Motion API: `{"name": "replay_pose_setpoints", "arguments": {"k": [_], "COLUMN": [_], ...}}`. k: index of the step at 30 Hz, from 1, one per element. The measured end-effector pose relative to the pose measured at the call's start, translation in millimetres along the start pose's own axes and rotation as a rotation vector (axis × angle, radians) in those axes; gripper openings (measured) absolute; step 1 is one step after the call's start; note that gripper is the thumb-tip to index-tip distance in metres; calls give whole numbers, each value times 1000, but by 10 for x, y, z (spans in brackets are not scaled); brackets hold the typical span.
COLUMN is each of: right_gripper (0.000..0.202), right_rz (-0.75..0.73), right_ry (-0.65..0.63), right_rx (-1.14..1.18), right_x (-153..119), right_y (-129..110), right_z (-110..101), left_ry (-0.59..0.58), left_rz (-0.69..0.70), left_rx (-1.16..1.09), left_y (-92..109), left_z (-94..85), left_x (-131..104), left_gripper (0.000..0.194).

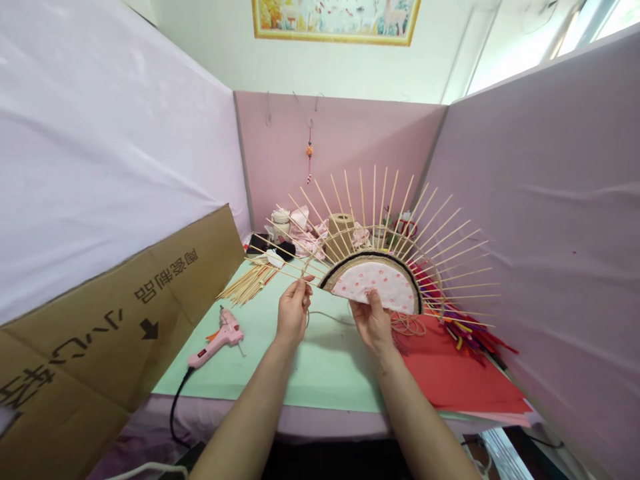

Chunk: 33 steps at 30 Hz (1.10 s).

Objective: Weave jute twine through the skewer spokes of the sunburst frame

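Over the pale green sheet (320, 380), the right hand (373, 325) grips the straight edge of a half-round dotted panel (373, 280), held aloft and fringed with radiating sticks (375, 193), while the left hand (294, 308) pinches cord (327, 315) by the leftmost ones. Farther out lie a pink glue gun (217, 339) and loose bamboo strips (250, 281) leftward, red sheets (460, 380) rightward.

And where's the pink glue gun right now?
In the head view, the pink glue gun lies at the left on the green sheet, between the cardboard and the person's left hand, nearer than the bundled sticks.
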State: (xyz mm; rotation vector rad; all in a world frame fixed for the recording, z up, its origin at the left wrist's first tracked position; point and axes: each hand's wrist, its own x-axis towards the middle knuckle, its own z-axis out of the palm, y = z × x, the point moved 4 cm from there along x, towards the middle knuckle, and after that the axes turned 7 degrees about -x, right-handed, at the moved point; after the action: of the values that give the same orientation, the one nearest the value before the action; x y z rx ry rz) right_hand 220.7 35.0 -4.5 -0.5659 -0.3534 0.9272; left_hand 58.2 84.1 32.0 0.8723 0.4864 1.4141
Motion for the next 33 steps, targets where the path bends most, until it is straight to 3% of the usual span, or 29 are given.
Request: {"name": "replay_pose_setpoints", "arguments": {"k": [4, 6, 8, 11, 14, 19, 33], "right_gripper": [29, 30, 33, 39, 44, 48, 45], "right_rz": [-14, -37, -66, -125, -172, -189, -201], "right_ry": [18, 30, 38, 44, 52, 57, 24], "right_rx": [5, 3, -9, -43, -80, -80, -124], "right_x": [-8, -14, -26, -52, -67, -58, -40], "right_y": [-12, -19, -25, -27, -16, -3, 3], "right_z": [11, 16, 26, 46, 42, 11, 10], "left_ry": [-17, 61, 198, 325, 322, 343, 305], "left_rz": [-7, 156, 424, 766, 914, 849, 830], "left_rx": [344, 668, 958, 1147, 1204, 1296, 1264], "left_y": [55, 195, 400, 648, 753, 720, 621], "left_z": [-121, -202, -213, -36, 250, 488, 470], "left_x": [-110, -208, -306, -340, -189, 59, 150], "left_gripper": [48, 44, 37, 21, 14, 15, 9]}}
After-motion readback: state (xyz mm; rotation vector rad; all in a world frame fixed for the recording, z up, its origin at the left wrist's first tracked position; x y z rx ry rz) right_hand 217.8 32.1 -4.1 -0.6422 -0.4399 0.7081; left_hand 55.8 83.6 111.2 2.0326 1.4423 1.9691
